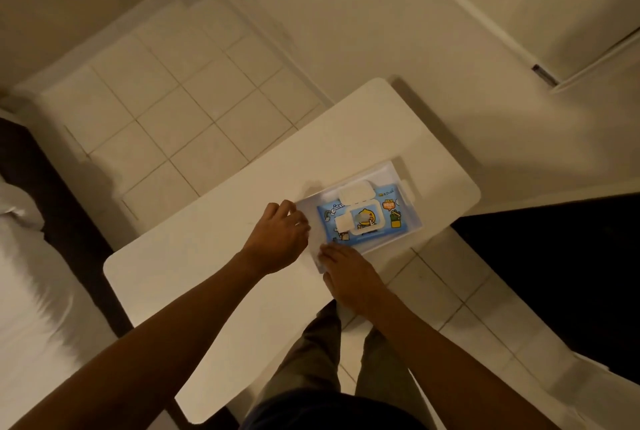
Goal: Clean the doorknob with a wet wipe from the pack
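A blue wet wipe pack [391, 218] with cartoon print lies in a clear plastic bin [410, 227] on a white table [214, 256]. The pack's white flip lid [356, 191] stands open, and a small white sticker flap [343, 223] is folded back beside the opening. My left hand [277, 239] curls around the bin's near end. My right hand [349, 277] grips the bin's near corner from the table's edge. No doorknob is in view.
A white door [450, 31] rises behind the table, and its edge shows a dark latch plate [544, 75]. Pale floor tiles [180, 100] lie to the left. A bed with white sheets [31, 291] is at far left. A dark area [554, 273] is on the right.
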